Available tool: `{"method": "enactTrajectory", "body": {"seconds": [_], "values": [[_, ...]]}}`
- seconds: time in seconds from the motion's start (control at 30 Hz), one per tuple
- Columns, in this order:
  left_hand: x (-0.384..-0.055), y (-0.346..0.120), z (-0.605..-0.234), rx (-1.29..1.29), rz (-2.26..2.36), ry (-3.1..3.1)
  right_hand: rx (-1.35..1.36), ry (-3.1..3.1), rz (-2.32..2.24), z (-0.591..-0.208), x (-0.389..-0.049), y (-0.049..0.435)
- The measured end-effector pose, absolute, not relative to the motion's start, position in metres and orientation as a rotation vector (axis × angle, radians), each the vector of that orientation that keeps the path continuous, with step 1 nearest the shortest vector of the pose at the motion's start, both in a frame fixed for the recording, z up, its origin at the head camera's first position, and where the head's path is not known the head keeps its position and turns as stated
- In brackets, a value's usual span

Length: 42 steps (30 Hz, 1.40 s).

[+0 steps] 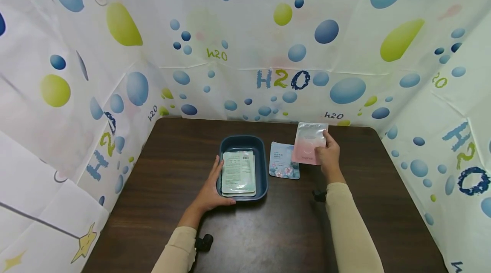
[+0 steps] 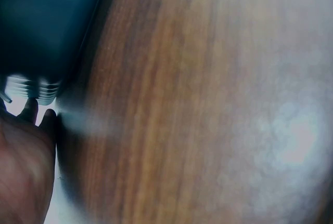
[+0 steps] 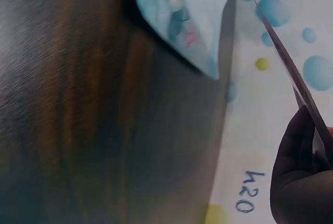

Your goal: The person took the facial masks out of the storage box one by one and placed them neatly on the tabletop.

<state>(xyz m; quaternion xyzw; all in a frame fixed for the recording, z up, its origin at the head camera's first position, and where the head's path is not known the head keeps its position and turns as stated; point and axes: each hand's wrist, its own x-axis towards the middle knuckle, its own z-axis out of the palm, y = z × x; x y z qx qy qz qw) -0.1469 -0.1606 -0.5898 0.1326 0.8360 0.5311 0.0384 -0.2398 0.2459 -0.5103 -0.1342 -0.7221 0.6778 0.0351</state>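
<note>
**Right hand holds up a pink packet while the left hand braces a tray**

The right hand (image 1: 329, 153) pinches a flat, rectangular pink-and-silver foil packet (image 1: 304, 142) by its right edge, thumb on the face towards the head camera. The right wrist view shows that packet nearly edge-on, apparently off the table. Just left of this hand, a pale-blue packet with a floral print (image 1: 281, 163) lies on the dark brown wood-grain table (image 1: 276, 226); the pink packet partly overlaps it in the head view.

The left hand (image 1: 211, 188) is spread around the near left corner of a dark-blue, rounded rectangular tray (image 1: 262, 166), fingers along its left side and thumb at the near edge, gripping nothing. Inside the tray, to the right of those fingers, lies a pale-green and white packet (image 1: 238, 173), with another edge showing beneath.

The step in hand seems to be handling the pink packet with the tray steadied. Moving it leftward would call for a firm pinch and clearance over the floral packet.
</note>
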Motion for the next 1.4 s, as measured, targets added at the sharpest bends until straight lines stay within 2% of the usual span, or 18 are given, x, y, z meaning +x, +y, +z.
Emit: {"method": "enactTrajectory", "body": {"seconds": [0.67,0.97,1.2,1.4], "values": [[-0.150,-0.161,-0.587,0.434,1.634,2.582,-0.508,-2.532,1.876,-0.537,-0.237,0.277],[-0.149,-0.162,-0.589,0.443,1.637,2.580,-0.466,-2.903,1.467,-0.559,-0.232,0.285],[-0.149,-0.162,-0.588,0.453,1.657,2.565,-0.227,-3.129,1.083,-0.572,-0.229,0.290],[-0.147,-0.161,-0.590,0.451,1.666,2.551,-0.084,-3.241,1.000,-0.581,-0.226,0.297]]}}
